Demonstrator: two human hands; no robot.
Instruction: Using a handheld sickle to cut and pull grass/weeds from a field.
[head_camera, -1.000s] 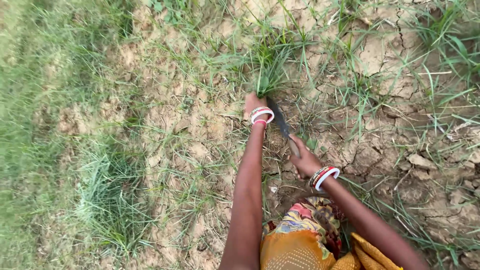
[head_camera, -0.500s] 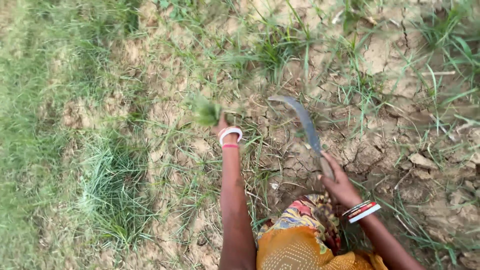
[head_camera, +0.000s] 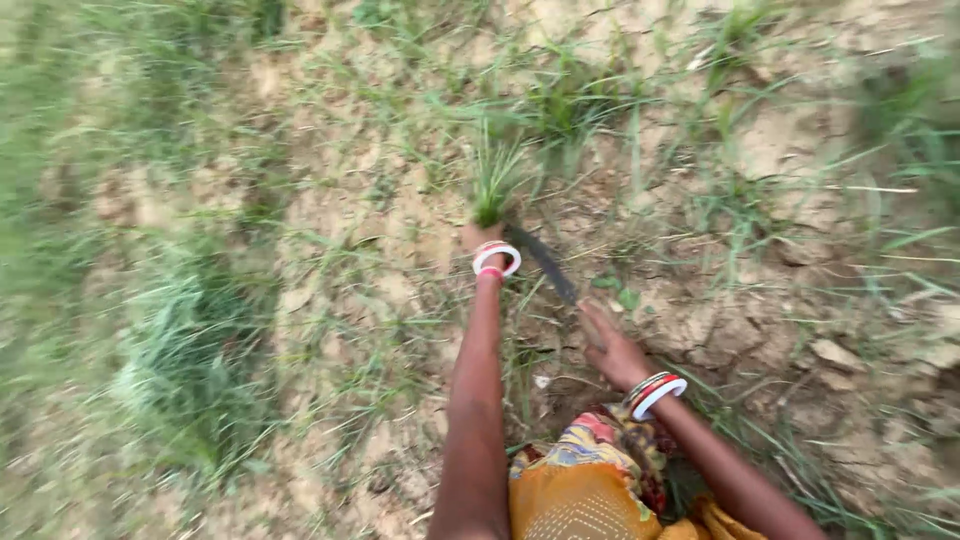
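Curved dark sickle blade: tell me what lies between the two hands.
Head view: the sickle blade spans from right hand to left hand, over cracked soil.

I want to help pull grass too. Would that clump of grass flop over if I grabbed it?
Probably. The grass tuft has thin blades fanning loosely above the left hand, so it looks floppy and light. The sickle in the right hand looks stiff.

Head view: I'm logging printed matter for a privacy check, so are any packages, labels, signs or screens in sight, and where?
None in view: only cracked soil, grass, the left hand gripping a grass tuft, and the right hand holding a curved sickle.
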